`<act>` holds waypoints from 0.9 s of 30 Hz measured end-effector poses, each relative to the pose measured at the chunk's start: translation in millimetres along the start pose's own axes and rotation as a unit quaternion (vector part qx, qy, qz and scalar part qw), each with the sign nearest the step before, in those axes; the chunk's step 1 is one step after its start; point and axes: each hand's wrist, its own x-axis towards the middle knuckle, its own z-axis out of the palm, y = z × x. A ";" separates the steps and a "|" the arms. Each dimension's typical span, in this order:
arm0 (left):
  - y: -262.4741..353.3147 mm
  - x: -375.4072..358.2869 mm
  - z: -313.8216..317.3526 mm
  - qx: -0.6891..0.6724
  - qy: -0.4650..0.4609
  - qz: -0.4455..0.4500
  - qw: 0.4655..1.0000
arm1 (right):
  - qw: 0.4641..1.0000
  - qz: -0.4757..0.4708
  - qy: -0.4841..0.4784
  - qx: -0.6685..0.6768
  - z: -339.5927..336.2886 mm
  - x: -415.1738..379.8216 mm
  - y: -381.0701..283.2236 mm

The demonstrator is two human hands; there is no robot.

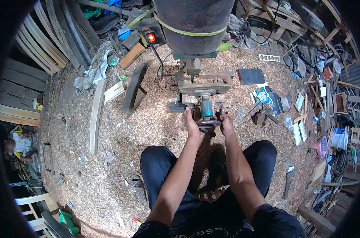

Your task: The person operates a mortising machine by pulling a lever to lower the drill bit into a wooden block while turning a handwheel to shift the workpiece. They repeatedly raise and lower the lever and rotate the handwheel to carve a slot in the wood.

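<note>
A floor machine with a large dark drum-shaped housing (193,23) stands ahead of me. Below the housing is a worn clamp-like frame (205,84), then a green cylinder (206,108) with a round handwheel (208,123) at its near end. My left hand (191,123) is to the left of the cylinder, its fingertips at a dark block (177,106); what its fingers close on is hidden. My right hand (226,123) is on the cylinder's right, with fingers curled at a small dark knob (218,114).
Wood shavings cover the floor (120,158). To the left are a long curved board (97,119) and a dark timber piece (134,89). A lit red switch (151,37) hangs by the housing. Scrap and a power strip (269,58) lie right. Another person (23,144) sits far left.
</note>
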 end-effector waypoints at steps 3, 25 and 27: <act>-10.6 8.2 -4.2 0.002 0.025 0.008 1.000 | 0.981 -0.116 0.123 -0.099 19.7 -9.5 -2.2; 6.9 -5.6 6.0 -0.031 0.021 -0.001 0.999 | 0.999 0.001 -0.037 0.038 -8.2 0.7 -1.7; -1.1 4.7 0.1 -0.016 0.001 0.002 1.000 | 0.998 0.028 -0.040 0.048 -4.9 -0.7 -4.8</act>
